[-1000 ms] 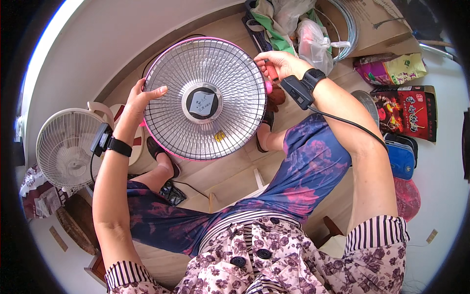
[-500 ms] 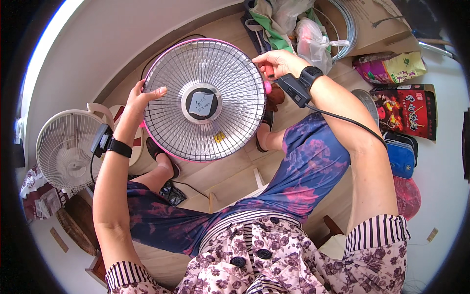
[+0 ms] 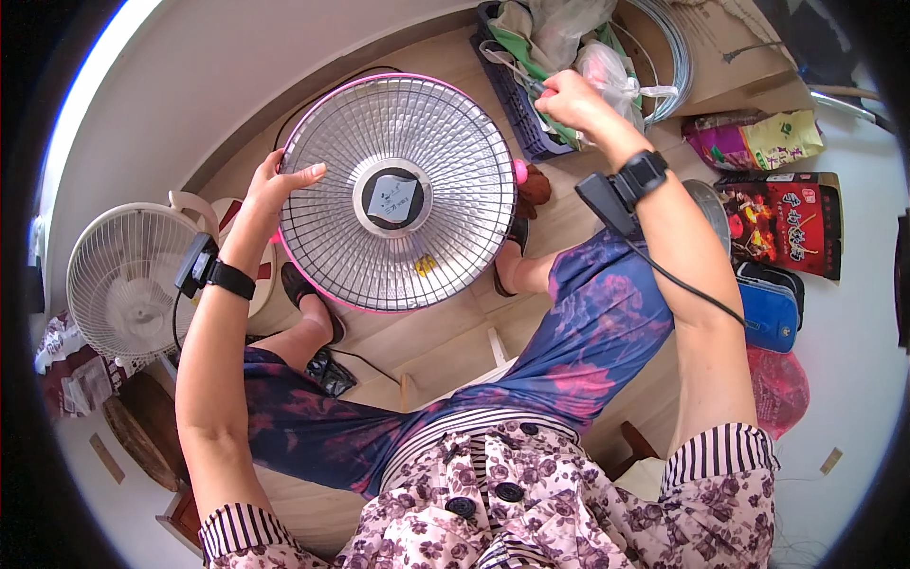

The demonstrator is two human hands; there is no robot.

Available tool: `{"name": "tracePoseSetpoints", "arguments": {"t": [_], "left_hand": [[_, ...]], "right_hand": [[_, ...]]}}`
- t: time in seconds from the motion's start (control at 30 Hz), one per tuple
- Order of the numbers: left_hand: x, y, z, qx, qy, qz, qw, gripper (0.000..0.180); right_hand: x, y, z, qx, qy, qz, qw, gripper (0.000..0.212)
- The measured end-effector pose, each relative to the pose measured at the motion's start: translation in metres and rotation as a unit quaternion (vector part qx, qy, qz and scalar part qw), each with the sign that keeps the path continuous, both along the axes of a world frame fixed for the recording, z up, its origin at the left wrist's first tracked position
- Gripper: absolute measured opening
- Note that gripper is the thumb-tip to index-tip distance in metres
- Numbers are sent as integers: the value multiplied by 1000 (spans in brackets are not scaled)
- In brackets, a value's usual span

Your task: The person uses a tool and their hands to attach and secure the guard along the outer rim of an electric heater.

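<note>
In front of me stands a round dish heater with a pink rim, a black wire grille and a silver reflector. My left hand grips its left rim, thumb lying over the grille and fingers behind. Away from the heater, at the upper right, my right hand is closed around a small red-handled tool. Most of that tool is hidden in the fist, so its kind does not show. Below this hand, a pink knob sticks out from the heater's right rim.
A dark blue crate with cloth and plastic bags sits behind my right hand, beside a coil of wire. A white fan stands at left. Food packages and a blue case lie at right.
My right hand has moved from the heater's right rim up and to the right, carrying the red-handled tool toward the crate. My left hand and the heater have stayed nearly still.
</note>
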State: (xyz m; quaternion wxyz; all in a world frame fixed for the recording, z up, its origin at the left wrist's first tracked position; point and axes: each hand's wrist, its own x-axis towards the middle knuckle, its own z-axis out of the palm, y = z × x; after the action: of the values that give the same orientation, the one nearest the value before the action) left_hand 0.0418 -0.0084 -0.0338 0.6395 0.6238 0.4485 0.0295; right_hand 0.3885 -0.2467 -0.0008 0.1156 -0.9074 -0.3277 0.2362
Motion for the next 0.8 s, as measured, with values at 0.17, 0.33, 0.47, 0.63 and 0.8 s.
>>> {"name": "tracePoseSetpoints", "arguments": {"t": [0.17,0.33,0.47,0.63,0.8], "left_hand": [[-2,-2,4,-13,-5,3,1000,111],[-2,0,1,9,23,-10,1000,112],[-2,1,-5,52,26,7,998,97],[1,-5,0,43,32,12,998,97],[-2,2,-4,35,26,4,999,103]], "right_hand": [[-17,-11,67,27,-82,102,991,25],[-28,-17,92,60,-133,146,978,27],[-45,-15,95,81,-119,205,968,26],[-59,-8,81,98,-129,246,956,26],[-61,-7,70,82,-114,241,960,28]]}}
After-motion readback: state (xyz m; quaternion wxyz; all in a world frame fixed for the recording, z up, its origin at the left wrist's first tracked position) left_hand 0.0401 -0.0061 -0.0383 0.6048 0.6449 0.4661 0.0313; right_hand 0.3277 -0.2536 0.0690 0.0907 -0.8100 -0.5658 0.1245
